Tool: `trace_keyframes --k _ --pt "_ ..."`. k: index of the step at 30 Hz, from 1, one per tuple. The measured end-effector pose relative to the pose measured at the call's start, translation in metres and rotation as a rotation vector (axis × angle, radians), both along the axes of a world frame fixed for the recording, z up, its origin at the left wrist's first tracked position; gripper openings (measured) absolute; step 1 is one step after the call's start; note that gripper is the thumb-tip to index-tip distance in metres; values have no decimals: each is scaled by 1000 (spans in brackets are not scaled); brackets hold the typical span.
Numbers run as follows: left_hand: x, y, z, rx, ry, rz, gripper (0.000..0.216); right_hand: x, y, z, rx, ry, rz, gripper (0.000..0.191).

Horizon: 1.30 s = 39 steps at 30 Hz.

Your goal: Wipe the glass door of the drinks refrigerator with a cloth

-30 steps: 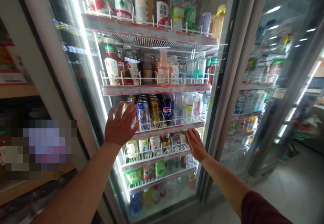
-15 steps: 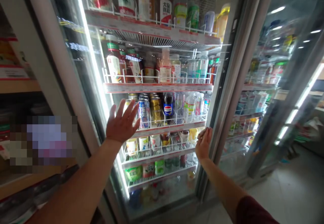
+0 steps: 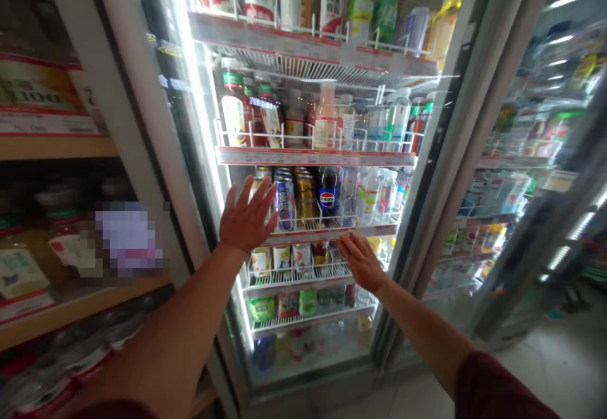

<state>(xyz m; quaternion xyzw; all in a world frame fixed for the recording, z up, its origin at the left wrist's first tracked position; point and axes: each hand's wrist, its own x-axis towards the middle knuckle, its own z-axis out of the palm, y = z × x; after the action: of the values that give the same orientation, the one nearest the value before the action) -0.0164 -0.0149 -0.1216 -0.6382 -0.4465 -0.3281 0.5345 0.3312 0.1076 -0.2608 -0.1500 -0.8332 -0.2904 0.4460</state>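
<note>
My left hand (image 3: 246,217) is open, its grip apart with the fingers fanned and pointing up, and the palm seems to lie flat on the glass door (image 3: 441,172) of the drinks cooler. A smooth pane offers nothing to close around, so a flat hand suits it. My right hand (image 3: 360,261) is open as well, lower and further right, with the fingers stretched out and the palm towards the same pane. I cannot tell for sure that it presses the glass. Neither hand holds anything. The door stands upright right in front of me and looks shut over the lit shelves. Just behind my left fingertips stand a blue can (image 3: 284,201), a gold can (image 3: 305,198) and a dark cola bottle (image 3: 328,194), all upright in a row. A low rail along the front of the wire shelf (image 3: 332,234) presumably keeps them from sliding forward. Small cups (image 3: 284,258) sit one shelf lower, between my two hands. A wooden shelf (image 3: 57,147) with goods runs off to my left, and a second cooler (image 3: 512,160) stands to my right.
</note>
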Motion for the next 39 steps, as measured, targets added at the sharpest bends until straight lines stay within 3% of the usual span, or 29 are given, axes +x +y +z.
trace_keyframes --k 2,5,7,13,15,19,21,26,28,31,33,39 --pt "1 -1 -2 -28 -11 26 75 9 4 19 6 -16 -1 78" --pt "4 -5 -2 -84 -24 76 74 8 19 65 34 293 -4 75" --pt "6 -6 -3 -106 -22 109 73 -3 19 78 32 398 -8 73" --pt "7 -8 -4 -129 -13 156 74 -24 -17 38 55 -127 152 77" --pt "6 -8 -5 -108 -2 150 74 -24 -15 47 37 -90 137 77" --pt "4 -6 -4 -85 8 127 73 -32 -1 83 16 378 82 74" --pt "4 -6 -4 -81 12 129 72 -41 -1 83 9 478 67 74" --pt "6 -6 -5 -67 8 140 72 -44 -18 53 13 8 156 80" --pt "7 -6 -5 -111 -13 138 72 -40 -15 61 16 15 164 79" --pt "6 -7 -6 -140 -21 138 73 -42 -6 83 9 291 125 76" --pt "6 -7 -6 -121 -7 140 74 -48 -6 87 13 406 103 75" --pt "8 -10 -6 -153 -23 157 75 -65 -28 57 15 -18 162 80"
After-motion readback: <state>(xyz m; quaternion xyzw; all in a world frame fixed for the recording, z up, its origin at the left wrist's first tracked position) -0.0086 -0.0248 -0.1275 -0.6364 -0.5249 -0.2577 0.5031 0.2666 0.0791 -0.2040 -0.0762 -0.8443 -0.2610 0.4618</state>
